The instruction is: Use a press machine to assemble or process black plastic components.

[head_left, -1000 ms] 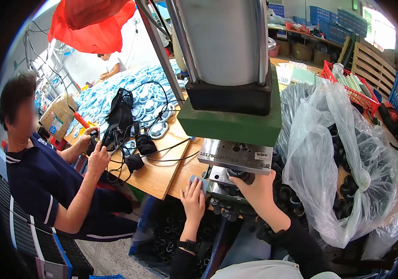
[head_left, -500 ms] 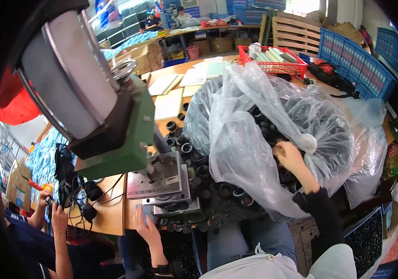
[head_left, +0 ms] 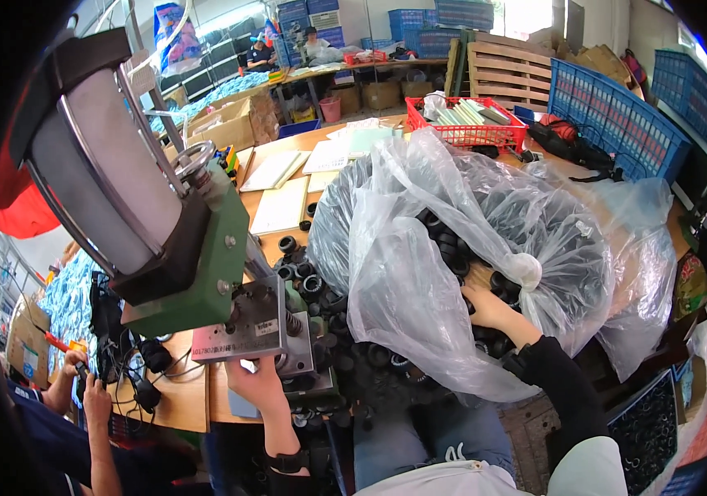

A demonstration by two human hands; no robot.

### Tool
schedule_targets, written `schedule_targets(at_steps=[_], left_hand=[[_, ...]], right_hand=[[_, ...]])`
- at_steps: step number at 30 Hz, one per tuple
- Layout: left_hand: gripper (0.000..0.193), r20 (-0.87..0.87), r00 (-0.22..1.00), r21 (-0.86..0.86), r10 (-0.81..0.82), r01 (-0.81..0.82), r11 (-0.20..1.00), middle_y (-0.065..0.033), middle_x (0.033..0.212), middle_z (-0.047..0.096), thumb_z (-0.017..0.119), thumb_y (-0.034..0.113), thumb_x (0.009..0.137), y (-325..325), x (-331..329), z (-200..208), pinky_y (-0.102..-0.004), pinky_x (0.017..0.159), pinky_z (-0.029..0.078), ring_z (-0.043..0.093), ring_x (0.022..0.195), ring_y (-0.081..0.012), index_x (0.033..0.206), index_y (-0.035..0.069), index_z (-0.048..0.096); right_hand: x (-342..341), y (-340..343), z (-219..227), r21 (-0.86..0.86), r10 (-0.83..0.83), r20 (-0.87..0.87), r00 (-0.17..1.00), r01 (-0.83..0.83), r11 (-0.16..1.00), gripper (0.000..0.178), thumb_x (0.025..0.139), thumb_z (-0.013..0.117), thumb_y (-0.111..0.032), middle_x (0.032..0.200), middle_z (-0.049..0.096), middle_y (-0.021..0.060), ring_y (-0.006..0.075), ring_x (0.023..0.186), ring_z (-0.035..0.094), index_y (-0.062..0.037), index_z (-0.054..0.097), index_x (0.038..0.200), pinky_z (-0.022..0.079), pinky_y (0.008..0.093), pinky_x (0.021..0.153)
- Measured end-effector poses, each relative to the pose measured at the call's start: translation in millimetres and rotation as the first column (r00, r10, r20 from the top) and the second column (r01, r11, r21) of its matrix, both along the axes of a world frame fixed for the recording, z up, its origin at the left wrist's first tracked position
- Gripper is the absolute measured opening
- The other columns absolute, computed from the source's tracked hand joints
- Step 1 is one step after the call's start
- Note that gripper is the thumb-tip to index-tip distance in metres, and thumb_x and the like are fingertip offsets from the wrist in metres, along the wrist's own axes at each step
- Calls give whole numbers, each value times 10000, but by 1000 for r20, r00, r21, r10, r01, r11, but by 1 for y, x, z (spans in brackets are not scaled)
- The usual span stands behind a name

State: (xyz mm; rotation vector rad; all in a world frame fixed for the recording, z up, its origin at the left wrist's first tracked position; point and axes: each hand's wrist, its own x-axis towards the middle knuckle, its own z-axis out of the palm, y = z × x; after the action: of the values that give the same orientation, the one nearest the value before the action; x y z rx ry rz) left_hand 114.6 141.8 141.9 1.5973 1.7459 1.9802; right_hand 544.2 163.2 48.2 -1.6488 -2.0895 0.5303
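Beneath the raised metal block point(head_left: 242, 331) of a green press point(head_left: 184, 289), my left hand point(head_left: 258, 387) reaches in with its fingers hidden by the block. A grey-blue flat piece point(head_left: 242, 406) lies beside that wrist at the table's edge. My right hand point(head_left: 498, 316) is in the opening of a large clear plastic bag point(head_left: 395, 281), among many black rings point(head_left: 450, 248). Its fingers are bent and seem pinched round a dark ring, partly lost against the pile. More loose black rings point(head_left: 312, 285) lie between the press and the bag.
Pale boards point(head_left: 277, 211) and a red basket point(head_left: 465, 124) stand behind the bag. Blue crates point(head_left: 618, 124) are at the far right. Black cables point(head_left: 134, 372) lie left of the press. A co-worker's hands point(head_left: 85, 384) hold a small tool at the lower left.
My left hand has moved from the table's edge up under the press block. My right hand has shifted slightly toward me inside the bag opening. The whole view has shifted a little.
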Motion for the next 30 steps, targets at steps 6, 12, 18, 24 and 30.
schedule_targets(at_steps=[6, 12, 18, 24, 30], left_hand=[[349, -270, 953, 20, 141, -141, 990, -163, 907, 648, 748, 146, 769, -6, 10, -15, -364, 739, 485, 623, 811, -298, 1051, -17, 623], [480, 42, 995, -33, 85, -84, 996, -124, 1001, 655, 771, 81, 750, -37, -3, -19, -307, 794, 479, 608, 880, -184, 1163, -51, 565], [599, -103, 973, -257, 204, -225, 940, -194, 1133, 629, 787, 104, 746, -132, -64, -95, -363, 908, 468, 617, 1027, -300, 1247, -58, 501], [738, -146, 939, -511, 313, -342, 789, -218, 1317, 491, 796, 262, 748, -182, -106, -152, -426, 1041, 343, 450, 1227, -359, 1322, -38, 444], [481, -241, 954, -344, 176, -254, 904, -175, 1247, 556, 714, 182, 827, -131, -107, -121, -429, 1035, 355, 483, 1201, -353, 1221, -31, 539]], right_hand=[[1, -17, 40, 397, -382, -174, 908, 420, 816, 505, 703, 698, -143, 1133, 476, 195, 355, 1038, 523, 53, 550, 1145, 436, 387, 915], [-96, -59, 148, 268, -20, -748, 664, 329, 905, 476, 770, 704, -61, 1130, 563, 96, 181, 957, 595, 24, 549, 1213, 480, 272, 807], [-232, -59, 153, 356, 385, -509, 770, -219, 908, 632, 737, 763, -128, 1165, 608, 147, 258, 977, 609, 0, 476, 1286, 501, 323, 820], [-303, -32, 118, 234, 299, -449, 842, -213, 949, 547, 734, 733, -146, 1001, 574, 174, 345, 938, 561, -11, 503, 1211, 482, 400, 826], [-308, -34, 121, 450, 368, -365, 855, -183, 874, 459, 735, 723, -127, 1088, 547, 188, 360, 1026, 534, -48, 578, 1163, 465, 422, 888]])
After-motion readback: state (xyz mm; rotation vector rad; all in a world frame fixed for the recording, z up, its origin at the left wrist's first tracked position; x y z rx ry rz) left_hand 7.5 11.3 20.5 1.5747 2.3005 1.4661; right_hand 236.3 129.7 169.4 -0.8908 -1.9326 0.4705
